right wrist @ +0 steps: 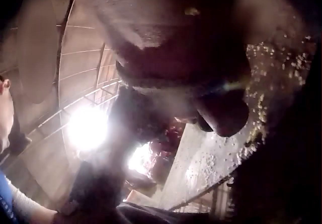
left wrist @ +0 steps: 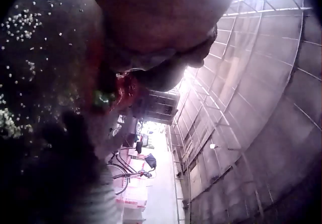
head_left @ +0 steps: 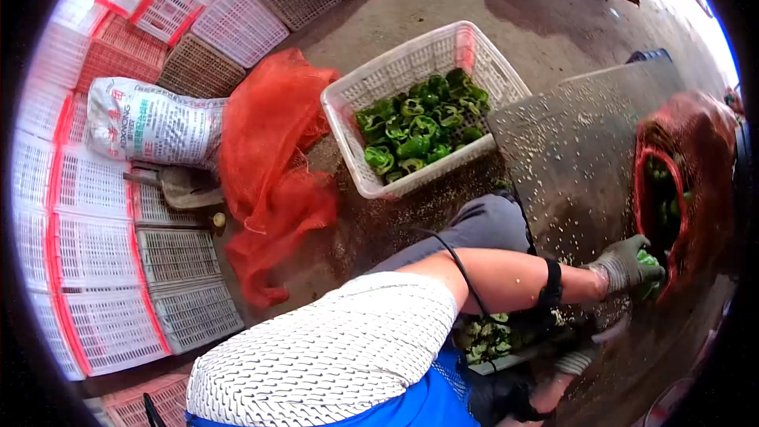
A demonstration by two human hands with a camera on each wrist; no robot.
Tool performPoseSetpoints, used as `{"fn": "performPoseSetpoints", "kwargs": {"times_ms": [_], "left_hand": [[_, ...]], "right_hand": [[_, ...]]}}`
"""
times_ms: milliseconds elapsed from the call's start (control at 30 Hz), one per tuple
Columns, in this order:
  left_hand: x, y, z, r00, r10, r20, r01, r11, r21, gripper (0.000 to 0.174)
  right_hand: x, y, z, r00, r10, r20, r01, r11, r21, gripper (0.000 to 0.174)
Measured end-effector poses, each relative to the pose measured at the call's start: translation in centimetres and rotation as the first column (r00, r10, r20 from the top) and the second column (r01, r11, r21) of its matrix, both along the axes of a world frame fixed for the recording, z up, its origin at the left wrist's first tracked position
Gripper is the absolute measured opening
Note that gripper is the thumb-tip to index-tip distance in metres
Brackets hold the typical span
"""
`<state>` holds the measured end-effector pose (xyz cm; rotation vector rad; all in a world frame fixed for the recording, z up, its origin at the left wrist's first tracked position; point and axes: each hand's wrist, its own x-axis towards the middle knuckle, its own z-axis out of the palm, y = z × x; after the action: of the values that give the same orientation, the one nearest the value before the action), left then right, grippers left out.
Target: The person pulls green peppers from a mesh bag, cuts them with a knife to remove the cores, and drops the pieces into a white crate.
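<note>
In the head view my gloved left hand (head_left: 630, 263) reaches to the mouth of a red mesh bag (head_left: 700, 182) and grips a green pepper (head_left: 649, 261), its fingers curled round it. More green peppers show inside the bag. My right hand (head_left: 581, 356) is low and blurred near the board's lower edge; its fingers and anything in them cannot be made out. A blurred pale shape (head_left: 613, 328) lies beside it. Both wrist views are dark, and the left one shows a blurred green patch (left wrist: 104, 99) near red mesh.
A white crate (head_left: 360, 166) of green peppers stands beyond my knee. Pale seeds cover the board (head_left: 569, 150). Below my forearm sits a container with green pieces (head_left: 486, 340). Red netting (head_left: 277, 134), a printed sack (head_left: 154, 122) and stacked crates (head_left: 95, 253) fill the left side.
</note>
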<state>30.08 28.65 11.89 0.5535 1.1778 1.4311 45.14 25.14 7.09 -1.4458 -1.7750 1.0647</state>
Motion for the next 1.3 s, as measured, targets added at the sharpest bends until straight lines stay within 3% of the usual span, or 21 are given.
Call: {"fn": "performPoseSetpoints", "kwargs": {"times_ms": [100, 167, 267, 367, 633, 733, 767, 800, 833, 867, 900, 933, 1000, 1033, 1067, 1133, 1167, 1233, 1267, 1300], "left_hand": [[0.6, 1.2, -3.2, 0.987, -0.002, 0.163, -0.017, 0.993, 0.115, 0.07], [-0.6, -0.2, -2.4, 0.993, -0.025, 0.116, 0.013, 0.994, 0.107, 0.067], [-1.5, -1.6, -2.7, 0.974, 0.079, -0.214, -0.059, 0.993, 0.098, 0.061], [1.4, 2.1, -5.6, 0.991, 0.134, 0.004, -0.134, 0.988, 0.081, 0.063], [-6.9, 0.0, -4.5, 0.982, 0.187, -0.003, -0.187, 0.979, 0.078, 0.049], [-11.4, -2.3, -2.8, 0.975, -0.046, -0.219, 0.07, 0.992, 0.105, 0.065], [-12.5, -3.6, -1.8, 0.969, -0.093, -0.228, 0.092, 0.996, -0.012, 0.068], [-14.7, -5.7, -0.2, 0.935, -0.252, -0.251, 0.259, 0.966, -0.003, 0.059], [-14.0, -4.9, -1.9, 0.797, -0.266, -0.542, 0.404, 0.902, 0.151, 0.044], [-13.2, -4.0, -3.5, 0.632, -0.13, -0.764, 0.515, 0.807, 0.288, 0.04], [-13.0, -3.3, -3.2, 0.626, -0.335, -0.704, 0.6, 0.784, 0.16, 0.04], [-12.1, -2.5, -2.3, 0.651, -0.555, -0.517, 0.616, 0.785, -0.066, 0.039], [-9.7, -2.3, -4.1, 0.619, -0.471, -0.628, 0.642, 0.765, 0.058, 0.045], [-9.0, -2.2, -2.5, 0.673, -0.581, -0.457, 0.63, 0.775, -0.056, 0.06], [-8.5, -2.1, -1.3, 0.711, -0.649, -0.272, 0.619, 0.76, -0.198, 0.078], [-6.2, -1.1, -3.2, 0.776, -0.576, -0.257, 0.559, 0.816, -0.143, 0.082], [-5.7, -1.4, -3.0, 0.805, -0.556, -0.207, 0.509, 0.827, -0.239, 0.077], [-5.4, -2.4, -1.9, 0.833, -0.53, -0.159, 0.515, 0.848, -0.126, 0.066], [-5.5, -2.8, -1.5, 0.847, -0.515, -0.133, 0.509, 0.857, -0.075, 0.061], [-5.7, -2.9, -1.0, 0.797, -0.491, -0.352, 0.534, 0.845, 0.031, 0.054]], "right_hand": [[-1.0, 0.8, 0.7, 0.997, 0.019, 0.07, -0.022, 0.999, 0.041, 0.06], [-1.5, 1.1, 1.1, 0.991, 0.033, 0.128, -0.042, 0.997, 0.066, 0.063], [-2.2, 1.3, 1.8, 0.976, 0.045, 0.211, -0.067, 0.993, 0.1, 0.068], [-2.2, 1.8, 2.9, 0.955, 0.048, 0.294, -0.091, 0.987, 0.136, 0.073], [-6.2, 1.0, 3.9, 0.931, 0.091, 0.354, -0.167, 0.968, 0.189, 0.086], [-5.5, 0.8, 5.1, 0.944, 0.081, 0.319, -0.15, 0.968, 0.199, 0.092], [-5.2, 0.4, 5.4, 0.952, 0.062, 0.3, -0.129, 0.969, 0.209, 0.093], [-4.9, -0.1, 5.7, 0.959, 0.058, 0.278, -0.12, 0.97, 0.213, 0.095], [-4.7, -0.4, 6.2, 0.964, 0.039, 0.262, -0.101, 0.969, 0.227, 0.097], [-4.8, -0.9, 6.5, 0.971, 0.039, 0.237, -0.094, 0.97, 0.225, 0.099], [-4.9, -1.1, 6.9, 0.979, 0.039, 0.2, -0.084, 0.971, 0.224, 0.1], [-5.6, -1.6, 7.0, 0.988, 0.064, 0.143, -0.092, 0.976, 0.196, 0.102], [-6.9, -2.4, 7.6, 0.994, 0.104, -0.043, -0.1, 0.99, 0.098, 0.106], [-8.1, -3.1, 8.6, 0.978, 0.071, -0.198, -0.069, 0.997, 0.014, 0.103], [-7.3, -2.8, 8.7, 0.995, 0.035, -0.089, -0.038, 0.999, -0.029, 0.102], [-5.3, -1.8, 6.4, 0.992, -0.027, -0.122, 0.016, 0.996, -0.091, 0.102], [-4.4, -1.2, 6.2, 0.997, -0.005, -0.075, 0.0, 0.998, -0.067, 0.102], [-3.2, -0.1, 5.9, 0.998, 0.065, 0.016, -0.064, 0.997, -0.033, 0.101], [-2.9, 0.3, 5.9, 0.997, 0.079, -0.022, -0.079, 0.996, -0.031, 0.099], [-2.6, 0.7, 6.1, 0.994, 0.092, -0.062, -0.094, 0.995, -0.028, 0.098]]}}
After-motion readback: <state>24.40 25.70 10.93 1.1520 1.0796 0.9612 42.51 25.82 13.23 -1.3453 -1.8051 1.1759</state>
